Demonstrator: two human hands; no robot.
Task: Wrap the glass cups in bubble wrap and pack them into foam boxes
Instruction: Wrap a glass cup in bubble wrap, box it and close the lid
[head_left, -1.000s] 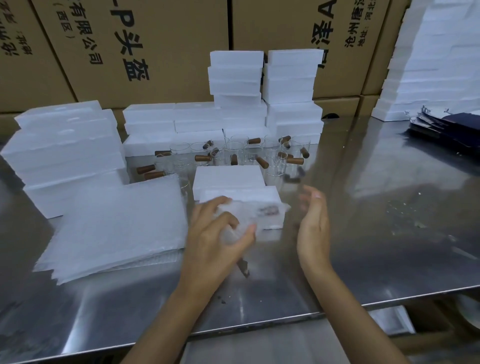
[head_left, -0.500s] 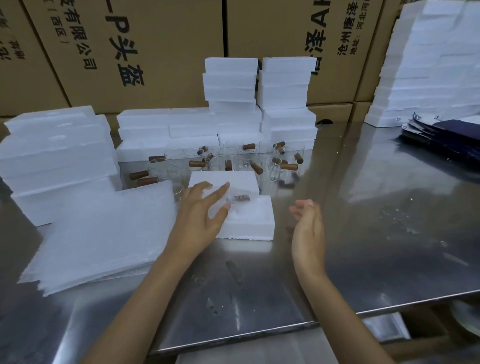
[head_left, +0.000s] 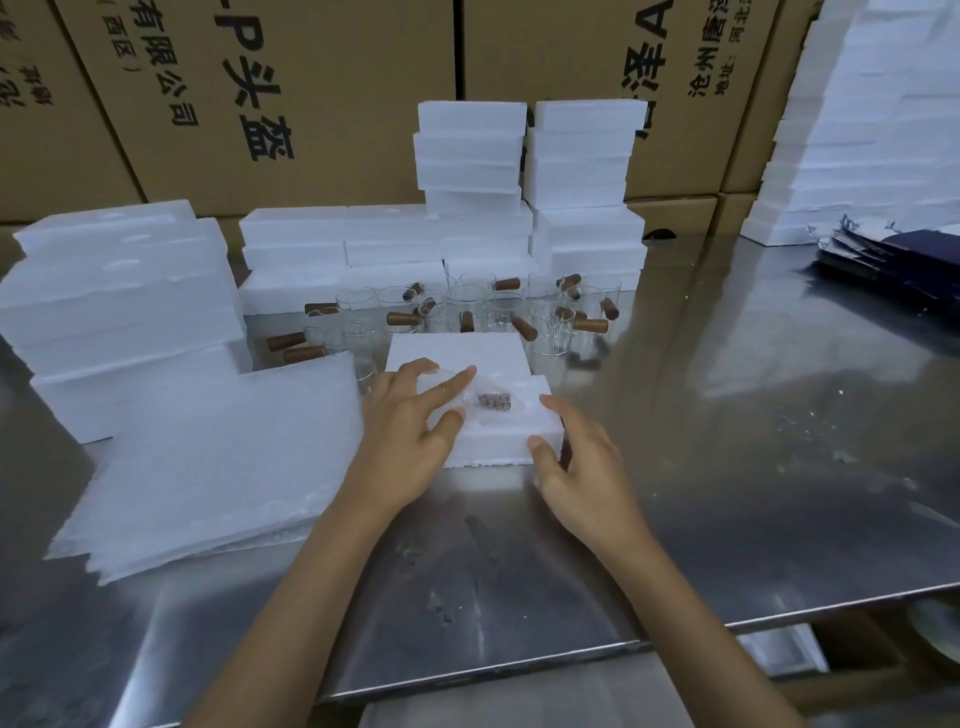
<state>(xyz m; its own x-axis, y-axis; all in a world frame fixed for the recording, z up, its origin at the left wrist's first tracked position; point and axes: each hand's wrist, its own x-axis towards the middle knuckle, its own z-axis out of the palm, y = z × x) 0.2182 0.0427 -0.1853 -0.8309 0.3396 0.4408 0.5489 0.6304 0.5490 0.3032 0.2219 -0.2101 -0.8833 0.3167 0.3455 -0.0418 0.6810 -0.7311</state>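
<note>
A bubble-wrapped glass cup (head_left: 480, 402) with a brown handle showing through lies in the top of a white foam box (head_left: 498, 441) at the table's middle. My left hand (head_left: 410, 431) presses down on the wrapped cup, fingers spread over it. My right hand (head_left: 576, 457) grips the foam box's right front corner. Directly behind this box lies another foam piece (head_left: 457, 351). Further back, several unwrapped glass cups (head_left: 498, 312) with wooden handles stand in a cluster. A stack of bubble wrap sheets (head_left: 208, 457) lies to the left.
Foam boxes are stacked at the left (head_left: 119, 301), along the back (head_left: 343, 249) and in two taller columns (head_left: 524, 156). More foam is piled at the far right (head_left: 872, 130) beside dark flat cartons (head_left: 893, 260). Cardboard boxes (head_left: 260, 104) form a wall behind the steel table (head_left: 727, 467).
My left hand carried the wrapped cup from above the table onto the foam box and pushed it in. My right hand moved in from open air to the box's right corner.
</note>
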